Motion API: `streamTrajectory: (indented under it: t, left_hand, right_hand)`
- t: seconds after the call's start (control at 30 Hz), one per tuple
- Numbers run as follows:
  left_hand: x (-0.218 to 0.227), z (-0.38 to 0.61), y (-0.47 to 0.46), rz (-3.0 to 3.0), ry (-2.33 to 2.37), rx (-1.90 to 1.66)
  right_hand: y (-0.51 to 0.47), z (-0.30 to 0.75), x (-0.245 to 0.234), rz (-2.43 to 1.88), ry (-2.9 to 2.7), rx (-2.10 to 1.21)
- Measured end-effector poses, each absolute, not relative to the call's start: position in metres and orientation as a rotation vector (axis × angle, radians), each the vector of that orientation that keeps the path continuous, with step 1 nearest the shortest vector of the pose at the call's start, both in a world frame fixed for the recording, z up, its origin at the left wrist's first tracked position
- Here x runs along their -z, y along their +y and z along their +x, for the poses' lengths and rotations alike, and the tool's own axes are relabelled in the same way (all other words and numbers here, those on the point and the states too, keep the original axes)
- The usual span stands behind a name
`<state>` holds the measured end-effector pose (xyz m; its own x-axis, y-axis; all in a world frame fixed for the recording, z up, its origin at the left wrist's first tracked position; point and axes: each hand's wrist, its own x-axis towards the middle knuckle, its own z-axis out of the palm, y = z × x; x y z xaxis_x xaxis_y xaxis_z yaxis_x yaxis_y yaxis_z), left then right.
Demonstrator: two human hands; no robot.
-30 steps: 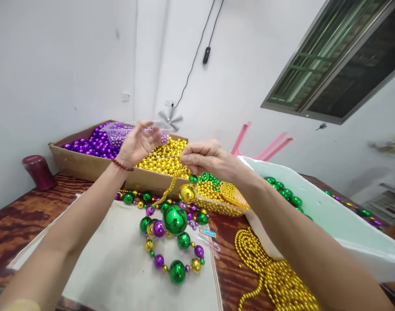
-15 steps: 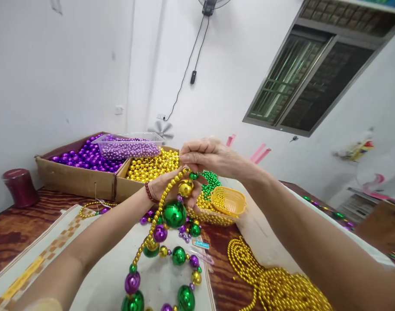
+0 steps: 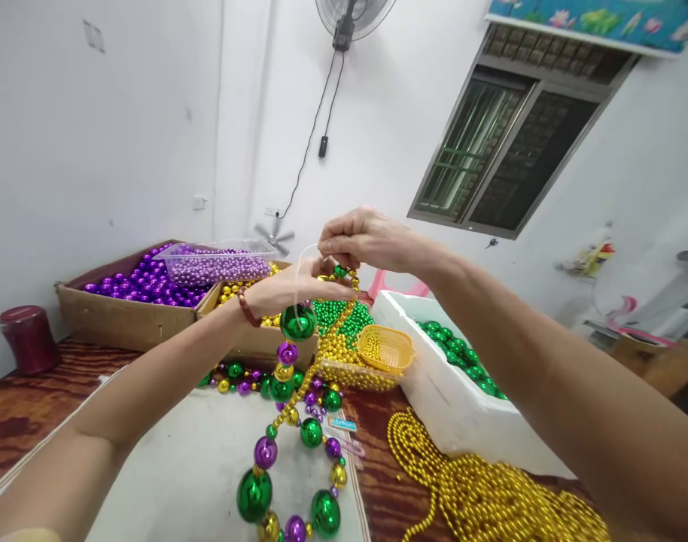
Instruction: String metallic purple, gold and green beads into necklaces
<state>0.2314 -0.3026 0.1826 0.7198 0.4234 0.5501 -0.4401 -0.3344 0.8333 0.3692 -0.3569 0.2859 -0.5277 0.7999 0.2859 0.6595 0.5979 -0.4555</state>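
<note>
My right hand (image 3: 366, 239) is raised above the table, pinching the top of a bead necklace (image 3: 281, 391) and its clear thread. My left hand (image 3: 290, 286) is closed just below it around the strand, above a large green bead (image 3: 298, 322). The necklace hangs down in green, purple and gold balls, with a thin run of small gold beads beside it. Its lower loop rests on the white cloth (image 3: 197, 474).
A cardboard box of purple beads (image 3: 135, 282) and gold beads, with a clear tub (image 3: 217, 261) on it, stands at the back. A yellow basket (image 3: 385, 348), a white foam box of green beads (image 3: 451, 391), gold strands (image 3: 479, 497) and a maroon jar (image 3: 26, 339) surround the cloth.
Both hands rose, lifting the necklace higher off the cloth. My left hand moved up from under the gold bead to grip the strand near the top.
</note>
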Motion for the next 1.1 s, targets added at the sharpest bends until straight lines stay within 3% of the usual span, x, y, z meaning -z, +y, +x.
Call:
streamTrajectory:
  t: [0.1, 0.27, 0.73, 1.1]
  left_hand:
    - [-0.19, 0.23, -0.297, 1.531, -0.187, -0.541]
    - [-0.202, 0.242, -0.3, 1.359, -0.317, -0.433]
    - [-0.286, 0.252, -0.317, 1.751, 0.026, -0.999]
    - [-0.3, 0.273, -0.323, 1.869, 0.007, -1.31]
  right_hand:
    - [-0.366, 0.37, -0.297, -1.064, -2.359, -0.488]
    - [-0.38, 0.376, -0.315, -0.947, -2.264, -0.461]
    - [-0.383, 0.401, -0.367, -1.031, -2.199, -0.113]
    - [-0.369, 0.405, -0.391, -0.902, -2.082, 0.008]
